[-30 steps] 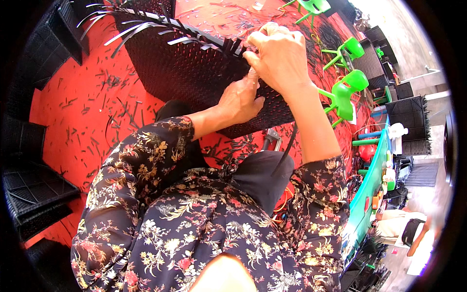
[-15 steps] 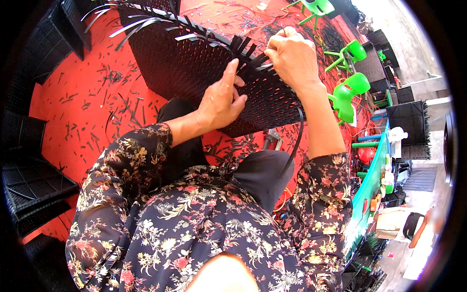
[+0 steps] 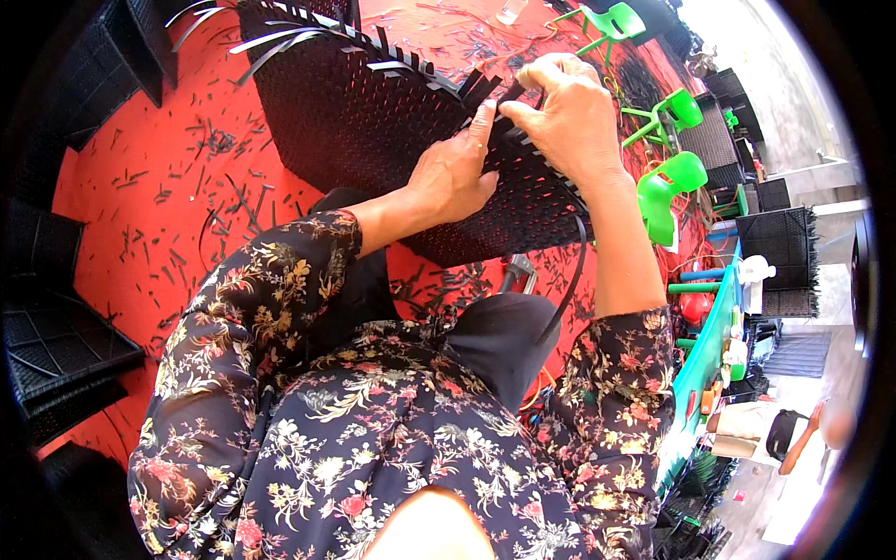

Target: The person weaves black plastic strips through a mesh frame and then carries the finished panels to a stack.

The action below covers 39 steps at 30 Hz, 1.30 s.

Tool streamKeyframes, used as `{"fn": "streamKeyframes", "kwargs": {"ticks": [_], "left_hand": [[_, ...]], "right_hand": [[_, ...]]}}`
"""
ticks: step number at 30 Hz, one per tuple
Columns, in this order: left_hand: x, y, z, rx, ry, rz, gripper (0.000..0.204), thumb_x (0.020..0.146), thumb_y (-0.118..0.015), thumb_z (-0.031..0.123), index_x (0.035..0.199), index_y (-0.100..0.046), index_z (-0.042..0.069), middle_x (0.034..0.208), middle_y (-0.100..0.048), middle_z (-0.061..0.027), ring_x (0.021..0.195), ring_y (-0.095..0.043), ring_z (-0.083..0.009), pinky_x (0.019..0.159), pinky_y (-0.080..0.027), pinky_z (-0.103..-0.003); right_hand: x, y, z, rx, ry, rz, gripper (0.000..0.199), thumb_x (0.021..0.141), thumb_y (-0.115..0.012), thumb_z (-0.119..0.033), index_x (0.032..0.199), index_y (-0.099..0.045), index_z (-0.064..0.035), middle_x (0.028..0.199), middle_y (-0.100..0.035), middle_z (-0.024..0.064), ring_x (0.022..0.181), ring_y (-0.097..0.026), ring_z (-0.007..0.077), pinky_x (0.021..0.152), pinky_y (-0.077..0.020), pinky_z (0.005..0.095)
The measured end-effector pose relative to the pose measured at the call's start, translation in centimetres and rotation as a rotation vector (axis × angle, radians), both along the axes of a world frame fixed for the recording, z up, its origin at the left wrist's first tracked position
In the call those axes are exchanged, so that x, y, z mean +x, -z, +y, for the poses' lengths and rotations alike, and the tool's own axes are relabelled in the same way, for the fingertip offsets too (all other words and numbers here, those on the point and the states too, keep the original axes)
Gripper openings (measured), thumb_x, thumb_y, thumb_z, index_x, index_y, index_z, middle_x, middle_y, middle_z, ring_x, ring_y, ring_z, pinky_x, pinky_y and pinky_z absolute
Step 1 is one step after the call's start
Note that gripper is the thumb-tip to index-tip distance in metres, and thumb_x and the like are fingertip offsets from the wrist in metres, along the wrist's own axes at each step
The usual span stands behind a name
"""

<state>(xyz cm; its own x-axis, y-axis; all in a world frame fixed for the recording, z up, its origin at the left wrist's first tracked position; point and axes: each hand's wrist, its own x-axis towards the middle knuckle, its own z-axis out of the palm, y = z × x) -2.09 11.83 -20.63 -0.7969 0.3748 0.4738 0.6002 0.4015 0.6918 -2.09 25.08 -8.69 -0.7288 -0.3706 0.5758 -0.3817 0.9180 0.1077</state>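
A black woven wicker piece point(image 3: 373, 131) with flat strip ends standing up along its upper edge leans across my lap. My left hand point(image 3: 455, 173) lies against its woven face, thumb apart and index finger stretched to the edge by the strip ends point(image 3: 479, 91). At that same edge, farther right, my right hand point(image 3: 574, 117) is closed with thumb and fingers pinching a short black strip point(image 3: 511, 93). Several longer grey-black strips point(image 3: 280, 41) stick out at the far left end. One long strip point(image 3: 576, 271) hangs from the right corner towards my knee.
Black cut scraps point(image 3: 219, 142) litter the red floor covering point(image 3: 112, 205). Green chairs point(image 3: 667, 191) stand to the right, beside a teal-edged table point(image 3: 705, 373). Dark woven pieces point(image 3: 65, 345) stand at left. A tool point(image 3: 516, 273) lies near my knee; another person point(image 3: 779, 431) is at far right.
Both hands and the woven piece have shifted slightly to the right in view. My left index finger has come closer to my right hand at the edge.
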Motion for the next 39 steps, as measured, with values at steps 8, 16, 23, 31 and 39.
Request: {"fn": "streamKeyframes", "kwargs": {"ticks": [8,16,23,31,39], "left_hand": [[0.2,-0.3,0.5,-0.025,-0.009,-0.008,0.082,0.073,-0.065,0.007,0.14,-0.018,0.004,0.094,-0.058,-0.0162,0.066,-0.061,-0.0269,0.063,-0.05,-0.038],[0.6,0.0,0.3,0.048,0.014,0.009,0.083,0.073,-0.064,0.005,0.143,-0.018,0.006,0.095,-0.058,-0.0156,0.067,-0.061,-0.0232,0.064,-0.05,-0.035],[1.6,0.6,-2.2,0.206,0.06,-0.018,0.075,0.074,-0.062,-0.002,0.139,-0.026,0.003,0.094,-0.058,-0.0131,0.065,-0.057,-0.0175,0.063,-0.049,-0.029],[1.0,1.0,-2.7,0.216,0.042,-0.009,0.077,0.074,-0.063,-0.001,0.139,-0.024,0.001,0.092,-0.059,-0.0123,0.066,-0.057,-0.0178,0.063,-0.048,-0.029],[0.3,0.4,-2.6,0.182,-0.027,-0.082,0.079,0.074,-0.064,0.006,0.14,-0.021,0.0,0.091,-0.06,-0.013,0.062,-0.059,-0.0222,0.063,-0.049,-0.034]], "right_hand": [[-0.7,-0.4,-2.9,0.039,0.103,-0.039,0.032,0.073,-0.068,-0.036,0.09,-0.069,-0.0085,0.096,-0.063,0.0107,0.094,-0.059,0.0284,0.081,-0.0466,0.039],[-2.0,0.3,-1.0,0.004,0.099,-0.086,0.02,0.078,-0.063,-0.026,0.077,-0.064,-0.006,0.082,-0.06,0.0118,0.082,-0.06,0.0302,0.073,-0.0462,0.0414],[-1.9,0.5,-0.2,0.007,0.093,-0.111,0.02,0.078,-0.062,-0.025,0.077,-0.062,-0.0045,0.083,-0.06,0.0136,0.082,-0.06,0.032,0.073,-0.0458,0.0423],[-1.9,1.2,0.2,0.005,0.084,-0.093,0.021,0.078,-0.062,-0.025,0.077,-0.062,-0.0042,0.083,-0.06,0.0136,0.081,-0.06,0.0321,0.073,-0.046,0.0421],[-1.5,0.8,0.2,0.013,0.088,-0.104,0.021,0.078,-0.062,-0.025,0.077,-0.062,-0.0041,0.082,-0.06,0.0131,0.081,-0.06,0.0316,0.073,-0.046,0.0416]]}}
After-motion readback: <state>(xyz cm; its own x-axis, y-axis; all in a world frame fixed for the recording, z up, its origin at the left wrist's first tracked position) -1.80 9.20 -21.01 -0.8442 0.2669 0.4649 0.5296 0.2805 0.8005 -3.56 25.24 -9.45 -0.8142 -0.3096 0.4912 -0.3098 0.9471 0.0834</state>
